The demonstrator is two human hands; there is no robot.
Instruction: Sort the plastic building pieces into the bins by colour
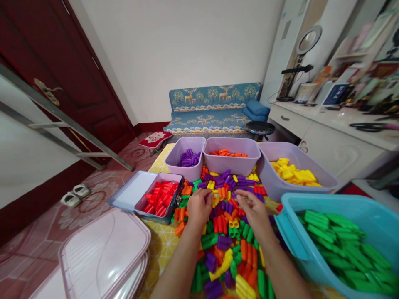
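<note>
A heap of short plastic tube pieces [224, 232] in red, orange, yellow, green and purple covers the yellow tablecloth. My left hand [198, 206] rests on the heap with its fingers curled down over some pieces; what it grips is hidden. My right hand [254, 209] lies beside it, fingers bent and pinching at the pieces near the heap's middle. Purple bin [184, 158] holds purple pieces, the middle bin [231, 159] orange ones, the right bin [293, 172] yellow ones. A small tray [160, 197] holds red pieces. The blue tub [343, 241] holds green ones.
Stacked pink lids [102, 253] lie at the lower left. A blue sofa [215, 108] and a round stool [259, 128] stand behind the table. White cabinets [336, 133] run along the right. A dark red door [62, 83] and slippers [75, 195] are at left.
</note>
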